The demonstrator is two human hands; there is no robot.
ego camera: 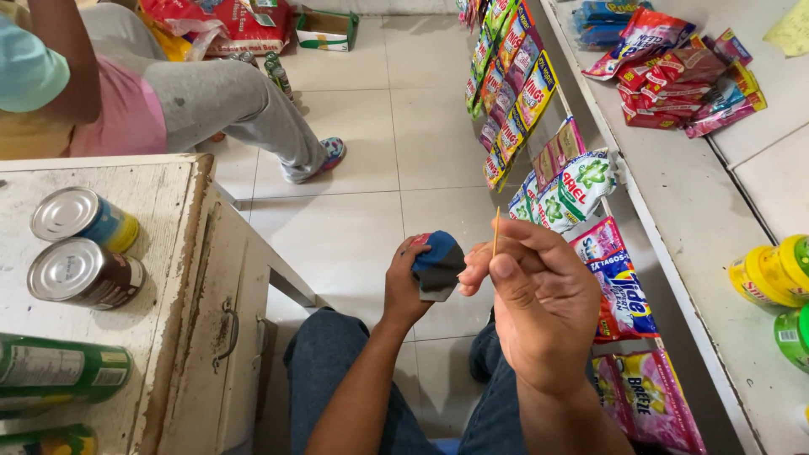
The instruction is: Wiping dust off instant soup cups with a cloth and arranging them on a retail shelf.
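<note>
A: What sits at the centre?

B: A small blue, red and black object (pixel 437 264), soft-looking, held above the lap. I cannot tell what kind of thing it is. The left hand (pixel 410 282) is clenched around it from the 9 o'clock side.

A: And the other hand?

B: The right hand (pixel 539 303) is just beside it at 3 o'clock, fingers pinched on a thin yellowish stick (pixel 495 232) that points up toward 12 o'clock. The stick's lower end is near the object; whether they touch, I cannot tell.

A: How much room around them?

B: Open tiled floor (pixel 354 227) runs toward 12 o'clock. At 9 o'clock the edge of a worn white cabinet (pixel 181 278) stands near the knee, carrying two tins (pixel 84 248) and green cans (pixel 59 371). At 3 o'clock hanging sachet packets (pixel 581 190) crowd the front of a white counter (pixel 699 278), close to the right wrist.

A: Anything further out?

B: Yellow tubs (pixel 771 274) on the counter at 3 o'clock, more packets (pixel 674 72) at 1 o'clock, and another person in grey trousers (pixel 227 105) seated at 11 o'clock, well apart.
</note>
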